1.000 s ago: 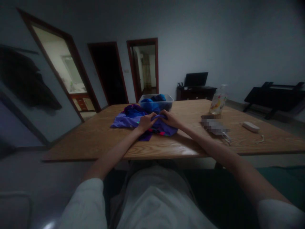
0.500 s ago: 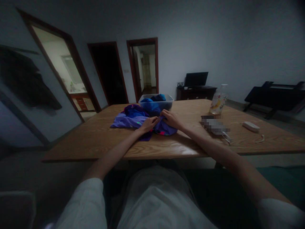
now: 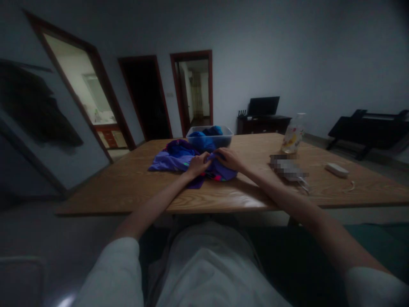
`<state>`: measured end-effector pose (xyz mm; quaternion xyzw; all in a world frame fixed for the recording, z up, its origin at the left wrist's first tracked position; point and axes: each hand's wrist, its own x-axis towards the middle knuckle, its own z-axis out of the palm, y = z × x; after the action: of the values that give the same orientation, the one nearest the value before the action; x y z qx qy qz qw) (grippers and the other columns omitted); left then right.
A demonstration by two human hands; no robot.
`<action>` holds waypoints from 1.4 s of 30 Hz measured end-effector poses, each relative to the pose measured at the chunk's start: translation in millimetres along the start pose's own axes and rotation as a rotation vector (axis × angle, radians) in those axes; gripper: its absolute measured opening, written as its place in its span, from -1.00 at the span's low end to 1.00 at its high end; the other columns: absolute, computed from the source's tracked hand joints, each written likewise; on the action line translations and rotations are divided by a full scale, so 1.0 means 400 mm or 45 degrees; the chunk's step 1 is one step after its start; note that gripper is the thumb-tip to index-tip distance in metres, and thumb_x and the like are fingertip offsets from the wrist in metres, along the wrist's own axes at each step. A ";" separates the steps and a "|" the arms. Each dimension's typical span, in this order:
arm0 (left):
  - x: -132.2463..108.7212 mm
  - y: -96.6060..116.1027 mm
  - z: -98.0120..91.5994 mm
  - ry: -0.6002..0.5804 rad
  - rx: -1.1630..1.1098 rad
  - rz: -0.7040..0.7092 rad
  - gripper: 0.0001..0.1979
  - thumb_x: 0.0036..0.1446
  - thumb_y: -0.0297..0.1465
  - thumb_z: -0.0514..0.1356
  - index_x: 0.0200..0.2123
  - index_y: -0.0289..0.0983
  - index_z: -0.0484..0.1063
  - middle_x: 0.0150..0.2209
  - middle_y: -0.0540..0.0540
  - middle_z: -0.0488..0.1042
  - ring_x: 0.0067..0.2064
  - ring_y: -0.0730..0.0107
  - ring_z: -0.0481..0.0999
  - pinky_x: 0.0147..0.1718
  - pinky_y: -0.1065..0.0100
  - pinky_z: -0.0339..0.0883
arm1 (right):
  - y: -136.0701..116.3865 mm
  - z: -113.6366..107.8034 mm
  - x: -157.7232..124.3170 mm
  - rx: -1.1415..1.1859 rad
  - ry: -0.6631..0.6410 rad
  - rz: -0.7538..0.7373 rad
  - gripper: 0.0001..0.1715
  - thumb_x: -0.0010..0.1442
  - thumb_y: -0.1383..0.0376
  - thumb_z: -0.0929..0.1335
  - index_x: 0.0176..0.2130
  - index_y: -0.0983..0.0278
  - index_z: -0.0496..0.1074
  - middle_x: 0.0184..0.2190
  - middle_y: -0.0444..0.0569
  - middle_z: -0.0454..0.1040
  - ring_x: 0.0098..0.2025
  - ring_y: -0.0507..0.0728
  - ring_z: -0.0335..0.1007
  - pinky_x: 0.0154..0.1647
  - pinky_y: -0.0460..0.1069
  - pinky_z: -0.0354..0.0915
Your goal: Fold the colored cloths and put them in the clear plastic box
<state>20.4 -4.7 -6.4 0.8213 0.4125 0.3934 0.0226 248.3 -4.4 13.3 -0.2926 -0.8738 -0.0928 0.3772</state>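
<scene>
A crumpled purple garment (image 3: 171, 163) with a dark blue lining and pink and green spots lies on the wooden table in front of me. My left hand (image 3: 198, 164) pinches its fabric near the middle. Close beside it, my right hand (image 3: 228, 158) grips the same cloth, fingers curled over a raised fold. Both sets of fingertips almost meet. Just behind the garment stands a clear plastic bin (image 3: 223, 140) holding blue and dark cloth (image 3: 209, 132).
On the table's (image 3: 128, 194) right side are a patterned clear jug (image 3: 292, 138), a blurred-out device (image 3: 287, 169) with a cord, and a small white case (image 3: 336, 170) with a strap. A monitor (image 3: 263, 106) stands on a dark cabinet (image 3: 264, 125) by the far wall.
Both hands keep their hold on the purple garment. My left hand has shifted slightly and its fingers are a little more raised, with a bit more purple fold showing between the hands.
</scene>
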 end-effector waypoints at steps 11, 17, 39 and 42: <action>0.009 -0.002 0.000 -0.088 -0.327 -0.024 -0.44 0.39 0.06 0.01 -0.30 -0.27 0.52 -0.40 -0.02 0.49 -0.37 0.36 0.41 -0.32 0.34 0.26 | 0.020 -0.013 0.006 -0.057 0.015 -0.036 -0.80 0.39 0.19 0.35 -0.08 0.26 0.48 -0.18 0.08 0.52 -0.14 0.23 0.45 -0.07 0.08 0.35; 0.020 -0.012 0.017 -0.167 -0.585 -0.062 -0.39 0.39 0.11 -0.06 -0.28 -0.27 0.50 -0.26 -0.09 0.56 -0.18 0.27 0.49 -0.15 0.32 0.38 | 0.000 -0.017 0.005 -0.064 0.025 -0.031 -0.90 0.29 0.32 0.37 -0.15 0.25 0.39 -0.20 0.06 0.48 -0.17 0.22 0.38 -0.12 0.06 0.30; 0.006 -0.003 -0.023 0.047 0.073 -0.003 -0.57 0.39 0.00 0.10 -0.08 -0.19 0.57 -0.39 -0.07 0.56 -0.35 0.27 0.54 -0.32 0.36 0.24 | 0.036 0.012 0.005 -0.023 0.076 -0.005 -0.88 0.40 0.24 0.33 -0.18 0.23 0.42 -0.22 0.04 0.51 -0.18 0.20 0.43 -0.12 0.05 0.32; 0.004 0.002 -0.036 0.028 0.150 0.043 -0.57 0.44 -0.03 0.04 0.01 -0.16 0.57 -0.34 -0.12 0.61 -0.32 0.21 0.59 -0.32 0.35 0.25 | 0.036 0.011 0.006 -0.059 0.088 -0.047 -0.89 0.39 0.28 0.31 -0.18 0.23 0.44 -0.22 0.05 0.50 -0.15 0.22 0.42 -0.09 0.07 0.34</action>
<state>11.9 -8.1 4.8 0.8236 0.4214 0.3778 -0.0368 252.5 10.1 11.2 -0.2817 -0.8631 -0.1301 0.3984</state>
